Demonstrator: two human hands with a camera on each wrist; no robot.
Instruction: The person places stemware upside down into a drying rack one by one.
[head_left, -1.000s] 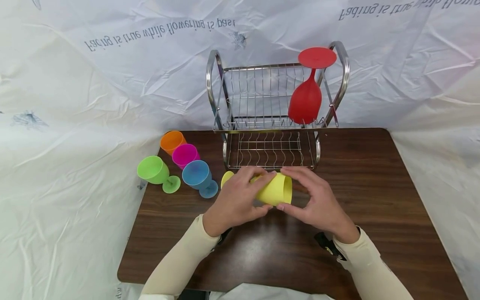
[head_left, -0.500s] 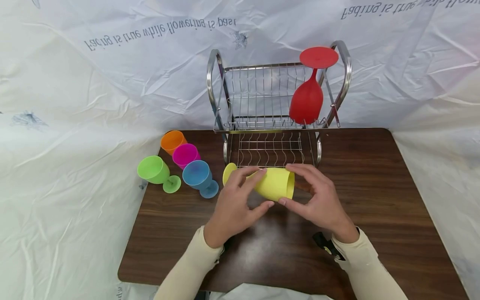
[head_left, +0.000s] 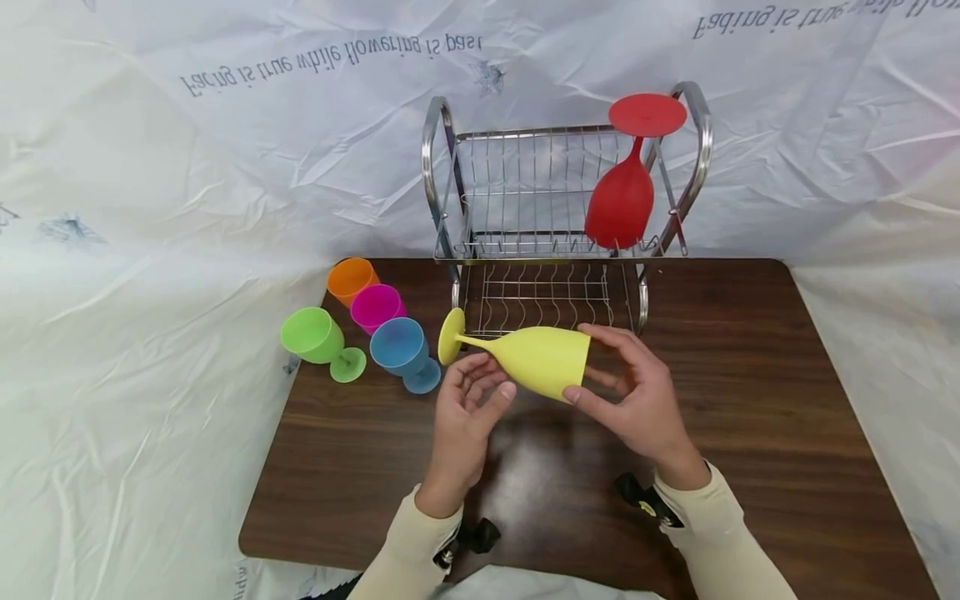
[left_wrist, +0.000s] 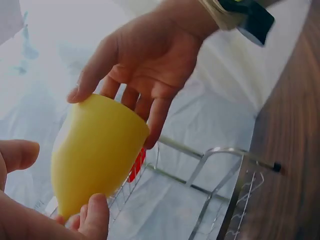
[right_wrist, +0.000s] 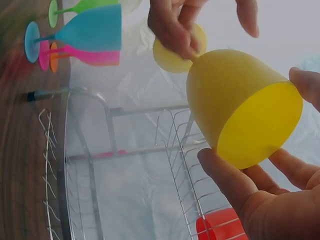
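A yellow plastic goblet [head_left: 543, 360] lies sideways in the air in front of the rack, foot to the left and mouth to the right. My right hand [head_left: 641, 396] grips its bowl at the rim, thumb on the near side and fingers on the far side. In the right wrist view, the left hand [right_wrist: 175, 25] has bent fingers touching the stem where it meets the bowl. Its thumb [left_wrist: 20, 154] stands apart from the goblet in the left wrist view.
A two-tier metal dish rack [head_left: 540, 260] stands at the table's back edge. An upside-down red goblet [head_left: 622, 200] sits at its upper right. Orange [head_left: 352, 280], magenta [head_left: 377, 309], blue [head_left: 400, 346] and green [head_left: 311, 335] goblets stand upright at the left.
My left hand has come off the yellow bowl and dropped toward the stem, turning palm up, so stem and foot now show. The right hand keeps its grip near the rim.
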